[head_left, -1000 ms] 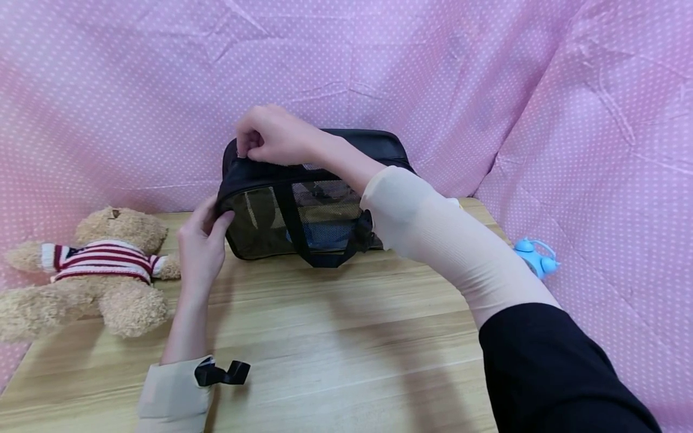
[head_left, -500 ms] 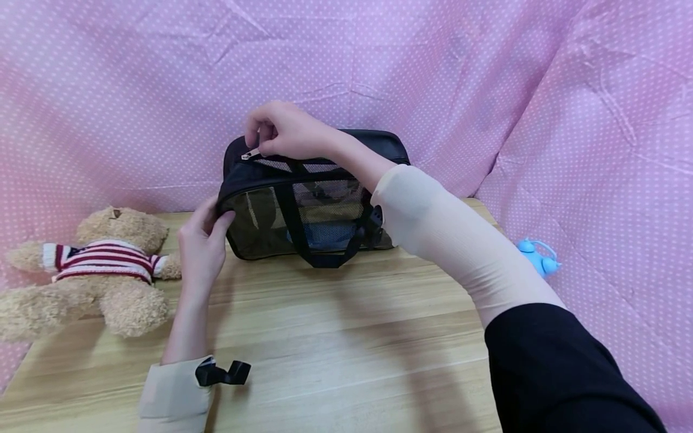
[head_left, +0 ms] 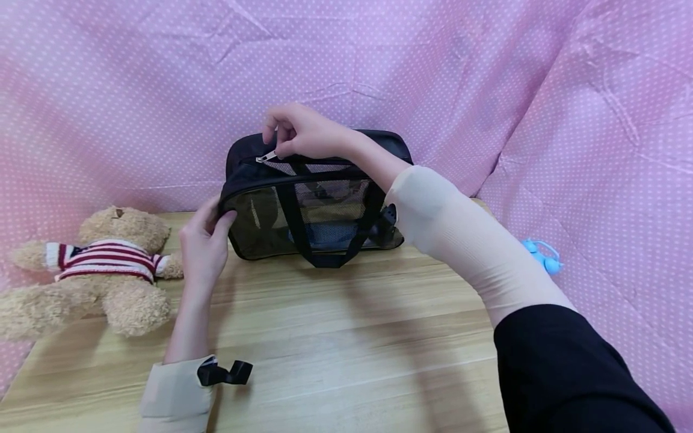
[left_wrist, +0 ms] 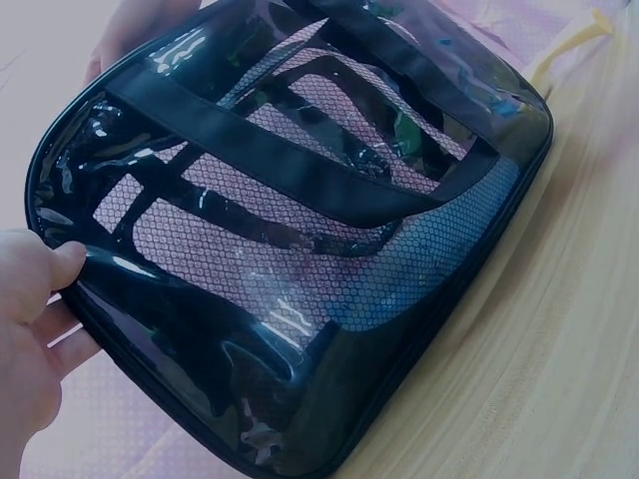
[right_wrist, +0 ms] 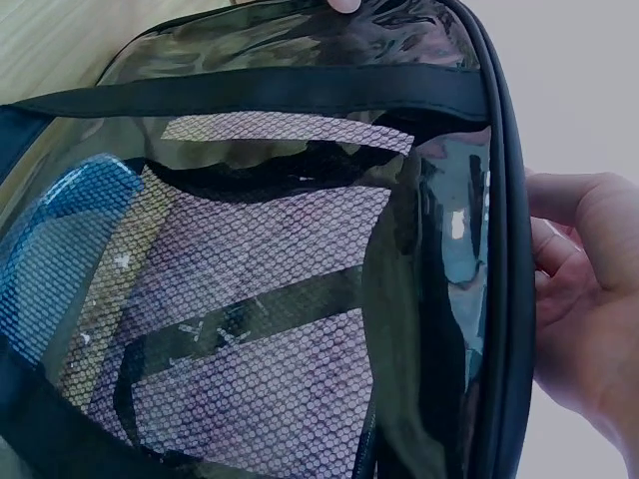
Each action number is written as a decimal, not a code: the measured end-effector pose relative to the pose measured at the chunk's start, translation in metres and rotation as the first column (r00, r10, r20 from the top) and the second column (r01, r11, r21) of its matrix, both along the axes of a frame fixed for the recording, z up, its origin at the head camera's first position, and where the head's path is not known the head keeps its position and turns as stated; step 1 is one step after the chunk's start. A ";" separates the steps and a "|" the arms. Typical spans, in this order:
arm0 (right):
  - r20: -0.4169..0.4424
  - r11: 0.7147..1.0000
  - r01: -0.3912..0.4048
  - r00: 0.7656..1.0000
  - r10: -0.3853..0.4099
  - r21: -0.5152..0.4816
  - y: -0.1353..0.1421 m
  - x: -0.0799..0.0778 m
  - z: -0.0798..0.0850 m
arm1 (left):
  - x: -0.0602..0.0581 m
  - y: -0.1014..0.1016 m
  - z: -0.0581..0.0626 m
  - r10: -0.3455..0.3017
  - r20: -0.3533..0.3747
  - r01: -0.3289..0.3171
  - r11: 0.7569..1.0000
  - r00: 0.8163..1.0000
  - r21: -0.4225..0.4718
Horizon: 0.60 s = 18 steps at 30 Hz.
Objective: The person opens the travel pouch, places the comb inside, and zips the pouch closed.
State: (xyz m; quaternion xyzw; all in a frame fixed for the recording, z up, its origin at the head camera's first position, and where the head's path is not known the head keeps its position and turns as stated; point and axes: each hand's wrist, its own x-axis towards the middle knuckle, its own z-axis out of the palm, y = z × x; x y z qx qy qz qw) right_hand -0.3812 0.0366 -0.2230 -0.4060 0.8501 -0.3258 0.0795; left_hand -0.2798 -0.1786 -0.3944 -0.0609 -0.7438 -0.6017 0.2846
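Note:
A black bag [head_left: 260,219] with clear and mesh panels stands at the back of the table, its strap handle [head_left: 328,261] hanging down the front. My left hand [head_left: 206,243] grips the bag's left end, thumb on the front and fingers behind. Above the top seam, my right hand [head_left: 305,129] pinches the silver zipper pull [head_left: 267,157] between thumb and fingers. To the right of the slider the top seam is parted. Something blue [left_wrist: 439,249] lies inside, seen through the mesh; its kind is unclear. In the right wrist view, my right hand [right_wrist: 589,289] is beside the bag's edge.
A teddy bear [head_left: 105,261] in a striped sweater lies at the left. A light blue alarm clock [head_left: 544,255] stands at the right, partly behind my right sleeve. Past the bag's far end is a yellow item [left_wrist: 569,45]. Pink dotted cloth [head_left: 379,54] hangs behind the table.
My right hand has moved to the right along the bag's top, drawing the zipper pull with it. The left hand keeps its grip at the left end.

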 end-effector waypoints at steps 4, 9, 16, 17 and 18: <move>0.009 1.000 -0.007 1.000 0.007 0.000 0.004 0.000 -0.002 | 0.000 0.000 0.000 -0.001 -0.006 0.001 1.000 1.000 0.000; 0.032 1.000 0.014 0.999 -0.014 0.008 0.013 0.000 -0.003 | 0.001 0.001 0.000 0.000 -0.012 0.000 1.000 1.000 -0.005; 0.059 1.000 0.011 0.998 -0.010 -0.010 0.020 -0.001 -0.003 | 0.001 0.001 -0.001 0.003 -0.014 -0.003 1.000 1.000 -0.006; 0.060 1.000 0.007 0.998 -0.007 -0.010 0.020 -0.001 -0.003 | 0.001 0.001 -0.001 0.005 -0.016 -0.005 1.000 1.000 -0.007; 0.059 1.000 0.008 0.998 -0.007 -0.008 0.021 -0.002 -0.002 | 0.001 0.001 -0.001 0.006 -0.018 -0.006 1.000 1.000 -0.007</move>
